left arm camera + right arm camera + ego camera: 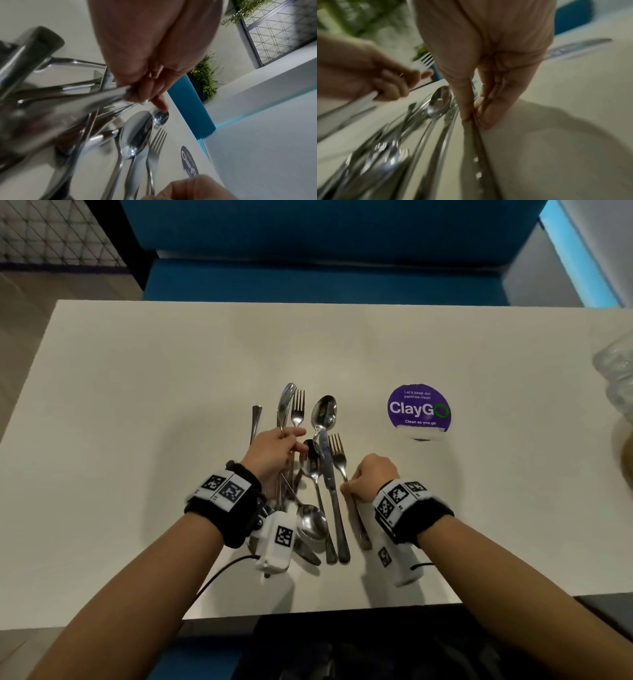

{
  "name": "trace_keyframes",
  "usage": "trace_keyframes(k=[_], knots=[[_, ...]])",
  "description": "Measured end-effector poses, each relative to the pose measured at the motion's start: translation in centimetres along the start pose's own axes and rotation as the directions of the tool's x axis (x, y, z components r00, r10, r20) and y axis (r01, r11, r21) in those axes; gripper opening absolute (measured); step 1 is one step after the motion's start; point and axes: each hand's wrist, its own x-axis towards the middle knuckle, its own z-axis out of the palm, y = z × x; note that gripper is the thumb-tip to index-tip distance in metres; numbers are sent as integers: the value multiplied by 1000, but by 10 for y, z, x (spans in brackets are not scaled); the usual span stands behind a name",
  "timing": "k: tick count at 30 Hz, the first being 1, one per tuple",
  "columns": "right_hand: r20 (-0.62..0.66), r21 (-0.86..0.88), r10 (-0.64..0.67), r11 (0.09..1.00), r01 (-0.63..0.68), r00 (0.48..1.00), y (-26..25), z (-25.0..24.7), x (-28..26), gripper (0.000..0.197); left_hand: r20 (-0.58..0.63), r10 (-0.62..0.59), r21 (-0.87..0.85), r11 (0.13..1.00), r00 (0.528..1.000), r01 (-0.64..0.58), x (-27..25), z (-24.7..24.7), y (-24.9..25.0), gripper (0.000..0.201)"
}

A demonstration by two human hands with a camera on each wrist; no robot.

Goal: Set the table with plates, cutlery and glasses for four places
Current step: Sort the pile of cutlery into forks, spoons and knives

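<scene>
L hand (274, 451) clenched round a bunch of cutlery (287, 412), lifted off the table (137, 405); a fork (297, 409), a knife tip and one handle end stick out on the far side, more handles + a spoon bowl (311, 522) hang out the near side under the wrist. Exact count in the bunch: can't tell. R hand (371, 477) pinching the handle of a 2nd fork (339, 455), thumb + fingers on it mid-handle, fork low at the table; touching or just off, can't tell. Between the hands, lying on the table: a table knife (330, 484), a big spoon (323, 414) far of it, another spoon (311, 463) just left of the knife. Purple ClayGo sticker (418, 407) on table, right of the pile. Clear glassware (613, 368) at far-right table edge, blurry. Blue bench (322, 282) beyond far edge.
</scene>
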Motion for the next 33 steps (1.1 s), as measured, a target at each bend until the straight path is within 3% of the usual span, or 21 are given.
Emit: trace_keyframes(k=[5,9,11,14,17,22,27,29,31,33], knots=[[-17,266,5,964,-1,1000,0,-23,-3,12,103,21,-42,999,994,-17,-2,-7,4,29],[-62,661,-163,733,163,985,-37,-52,-15,14,117,54,-133,990,992,-38,-5,-8,8,31],[-36,716,-259,667,206,965,-61,-50,-22,4,96,71,-165,985,993,-54,-8,-5,10,31],[-46,631,-304,730,263,952,-85,-31,-22,9,54,81,-188,980,995,-69,-9,0,7,36],[-111,433,-348,826,361,931,-93,-22,-15,6,14,43,-192,981,999,-39,-6,0,2,43],[-156,496,-383,767,408,910,-108,-27,-14,9,-25,-20,-253,967,999,13,0,-14,9,51],[-348,350,-355,810,471,868,-118,-37,9,14,-9,21,-66,998,1000,-21,6,-33,12,54],[-306,263,-291,889,375,906,-113,-38,24,17,-34,14,-92,996,999,-17,10,-40,13,49],[-178,72,-252,961,268,951,-108,-32,35,25,-33,-12,-148,989,999,7,13,-48,14,43],[-69,-136,-241,964,230,968,-109,-21,39,32,-15,-27,-153,988,1000,24,16,-52,14,40]])
